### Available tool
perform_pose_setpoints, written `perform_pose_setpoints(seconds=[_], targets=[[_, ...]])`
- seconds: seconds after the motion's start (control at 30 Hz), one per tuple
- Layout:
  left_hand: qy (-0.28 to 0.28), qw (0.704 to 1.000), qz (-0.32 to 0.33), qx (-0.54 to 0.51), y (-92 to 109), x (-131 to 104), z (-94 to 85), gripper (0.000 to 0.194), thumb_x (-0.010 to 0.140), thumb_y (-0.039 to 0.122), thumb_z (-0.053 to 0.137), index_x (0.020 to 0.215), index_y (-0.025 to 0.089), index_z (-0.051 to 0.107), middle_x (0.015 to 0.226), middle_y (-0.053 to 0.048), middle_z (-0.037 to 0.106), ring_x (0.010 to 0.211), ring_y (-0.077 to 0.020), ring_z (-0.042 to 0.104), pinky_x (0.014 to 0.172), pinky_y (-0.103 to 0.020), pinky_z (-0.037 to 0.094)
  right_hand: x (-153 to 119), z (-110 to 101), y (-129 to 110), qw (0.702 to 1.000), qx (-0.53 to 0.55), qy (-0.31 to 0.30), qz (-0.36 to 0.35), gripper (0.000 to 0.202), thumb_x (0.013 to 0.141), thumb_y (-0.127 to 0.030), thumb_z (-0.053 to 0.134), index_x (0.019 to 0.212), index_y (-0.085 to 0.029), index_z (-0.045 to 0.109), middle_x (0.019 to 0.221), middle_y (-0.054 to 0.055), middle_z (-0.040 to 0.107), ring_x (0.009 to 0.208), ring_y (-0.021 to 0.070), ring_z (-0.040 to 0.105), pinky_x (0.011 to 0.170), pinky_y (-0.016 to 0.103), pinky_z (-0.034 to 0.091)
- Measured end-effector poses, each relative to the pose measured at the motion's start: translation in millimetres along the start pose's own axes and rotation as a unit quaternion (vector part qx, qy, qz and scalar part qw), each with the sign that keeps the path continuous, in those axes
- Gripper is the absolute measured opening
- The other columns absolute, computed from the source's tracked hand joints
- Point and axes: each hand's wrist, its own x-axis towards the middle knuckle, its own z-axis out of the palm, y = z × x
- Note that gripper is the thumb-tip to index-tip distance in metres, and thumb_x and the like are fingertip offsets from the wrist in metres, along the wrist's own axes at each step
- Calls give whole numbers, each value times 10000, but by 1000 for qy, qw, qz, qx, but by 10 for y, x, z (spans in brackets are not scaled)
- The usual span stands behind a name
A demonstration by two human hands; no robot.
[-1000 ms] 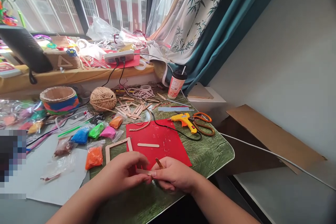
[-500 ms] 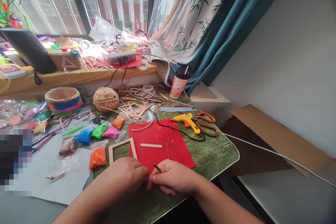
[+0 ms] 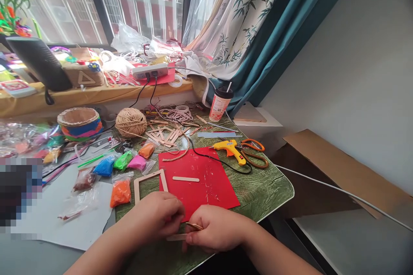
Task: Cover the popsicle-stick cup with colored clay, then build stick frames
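My right hand (image 3: 217, 228) is closed around craft sticks at the near edge of the table. One craft stick (image 3: 194, 226) shows between thumb and forefinger, and a paler craft stick (image 3: 176, 237) points left from under the thumb. Just left of it, my left hand (image 3: 164, 215) has its fingers curled in; whatever they pinch is hidden. A frame of craft sticks (image 3: 137, 189) lies beyond my left hand, which hides its near part. On the red sheet (image 3: 206, 163) rests a single craft stick (image 3: 186, 178).
A yellow glue gun (image 3: 229, 148) and orange-handled scissors (image 3: 258, 159) lie right of the sheet, the gun's black cord crossing it. Bags of coloured clay (image 3: 120, 192) are at left. Behind are a twine ball (image 3: 130, 122), loose craft sticks (image 3: 166, 135) and a drink cup (image 3: 220, 105).
My hands have moved slightly apart, and my left fingers have drawn back from the right ones. The stick in my right hand has tilted flatter, and a pale stick now shows below.
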Motion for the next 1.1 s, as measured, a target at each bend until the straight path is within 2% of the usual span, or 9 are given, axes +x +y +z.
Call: perform_pose_setpoints(seconds=[0.07, 0.17, 0.3, 0.43, 0.53, 0.63, 0.73, 0.9, 1.1], targets=[[-17, 999, -37, -20, 10, 8, -29, 134, 952, 172, 572, 861, 226, 654, 761, 3, 708, 665, -149, 595, 628, -245, 389, 2, -12, 13, 1000, 3, -3, -4, 209, 948, -191, 604, 985, -150, 806, 455, -116, 490, 384, 68, 391, 412, 183, 307], [-40, 997, -38, -47, -7, 30, -37, 249, 1045, 309, 551, 832, 214, 638, 823, -28, 707, 712, -163, 591, 634, -246, 390, 18, -60, 62, 993, 105, -30, -53, 270, 990, -330, 620, 963, -129, 798, 427, -115, 479, 353, 58, 351, 410, 194, 278], [-71, 992, -43, -97, -52, 31, 4, 357, 1009, 504, 653, 816, 207, 694, 787, -30, 721, 686, -161, 574, 611, -255, 358, 36, -99, 118, 984, 144, -39, -93, 347, 978, -449, 691, 936, -118, 785, 419, -118, 474, 348, 47, 339, 420, 193, 267], [-129, 978, -95, -134, -76, -16, 27, 207, 976, 408, 710, 930, 238, 820, 818, -20, 784, 716, -157, 628, 655, -247, 387, 33, -50, 90, 997, 46, -18, -51, 278, 1015, -365, 665, 997, -124, 803, 463, -111, 495, 382, 56, 373, 429, 183, 302], [-153, 973, -113, -129, -80, -35, 6, 105, 909, 310, 754, 900, 244, 835, 810, -9, 777, 724, -160, 627, 657, -249, 383, 22, -2, 31, 999, -25, -8, -21, 235, 1019, -262, 642, 1049, -125, 829, 499, -100, 511, 435, 65, 417, 453, 176, 339], [-168, 966, -139, -141, -65, -28, -39, 73, 859, 244, 749, 890, 238, 815, 829, 5, 760, 760, -161, 626, 672, -238, 393, 13, 22, -7, 998, -56, 2, -14, 244, 1017, -237, 640, 1089, -125, 846, 510, -96, 502, 470, 72, 439, 473, 176, 351], [-172, 958, -159, -164, -43, -17, -87, 78, 841, 233, 738, 896, 230, 793, 849, 13, 745, 792, -160, 623, 690, -226, 406, 5, 28, -6, 999, -50, 5, -18, 259, 1018, -232, 635, 1117, -123, 848, 514, -94, 501, 475, 72, 445, 486, 178, 355], [-171, 955, -149, -191, -19, -34, -162, 96, 852, 220, 697, 904, 238, 776, 892, 13, 745, 830, -167, 630, 728, -232, 422, -14, 30, 20, 999, -23, 1, -27, 268, 1007, -228, 618, 1119, -139, 844, 516, -95, 502, 451, 68, 425, 482, 183, 339], [-171, 939, -194, -225, -18, -36, -140, 87, 850, 284, 694, 887, 217, 734, 860, 13, 707, 802, -171, 613, 691, -237, 412, 2, 49, 112, 998, 34, 4, -48, 328, 1001, -416, 661, 1049, -131, 817, 521, -95, 481, 456, 72, 391, 480, 200, 317]])
